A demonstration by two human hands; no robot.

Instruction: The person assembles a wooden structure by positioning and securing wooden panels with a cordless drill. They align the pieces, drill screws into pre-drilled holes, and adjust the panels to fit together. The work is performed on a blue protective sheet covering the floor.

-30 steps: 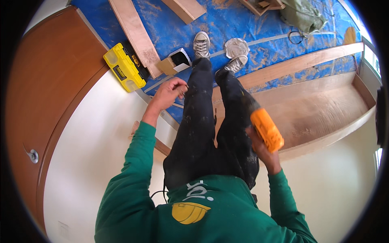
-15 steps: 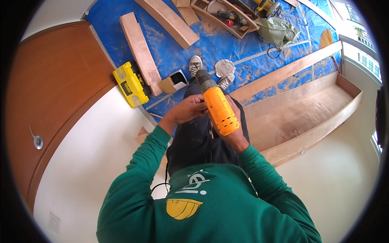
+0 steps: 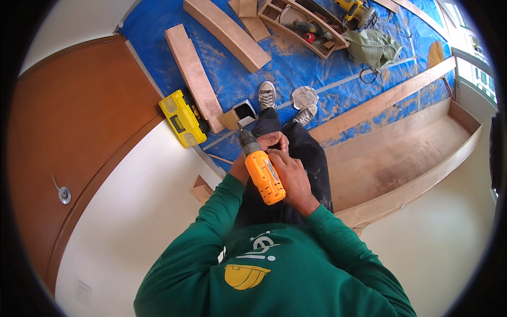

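An orange cordless drill (image 3: 265,178) with a dark chuck and a thin bit at its tip sits in front of my lap, pointing away and slightly left. My right hand (image 3: 293,178) is closed on it from the right side; the drill's handle is hidden below its body. Partly behind the chuck, my left hand (image 3: 270,140) has its thumb and fingers curled together close to my right fingertips. Whatever is in that pinch, if anything, is too hidden to make out.
A yellow toolbox (image 3: 182,118) and an opened small box (image 3: 236,116) lie left of my feet. Wooden boards (image 3: 194,76) rest on the blue sheet (image 3: 232,79). To the right stands a long wooden box frame (image 3: 401,158); a wooden tool tray (image 3: 296,26) and a green sack (image 3: 374,48) are farther off.
The drill has swung left and now points away to the left. My left hand has passed behind its chuck, and the right hand shows more beside the body. The whole view has shifted slightly.
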